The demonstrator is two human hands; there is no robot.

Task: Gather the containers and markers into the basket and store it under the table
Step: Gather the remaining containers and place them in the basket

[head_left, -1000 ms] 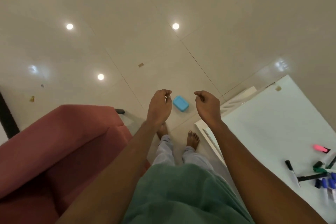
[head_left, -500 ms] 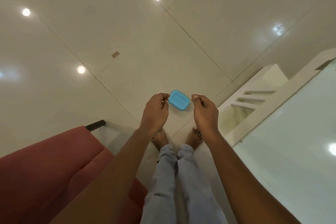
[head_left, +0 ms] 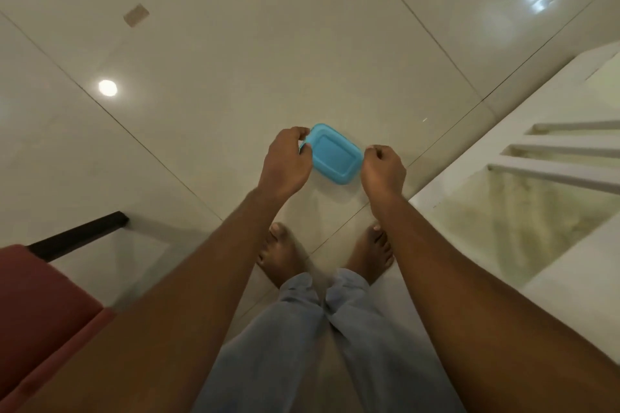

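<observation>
A blue rectangular container (head_left: 335,153) with a lid lies low over the tiled floor in front of my feet. My left hand (head_left: 285,161) is curled around its left end, fingers over the rim. At the right end my right hand (head_left: 382,171) is closed, touching the edge. Whether the container still rests on the floor I cannot tell. No basket or markers show in the head view.
The white table frame (head_left: 503,117) with its glass top (head_left: 523,221) runs along the right. A red sofa (head_left: 33,305) with a black leg (head_left: 77,235) fills the lower left. My bare feet (head_left: 281,255) stand just behind the container.
I have bent down, so the container and floor are much nearer. Both hands went from hovering apart above the container to closing on its two ends. The markers on the table left the view.
</observation>
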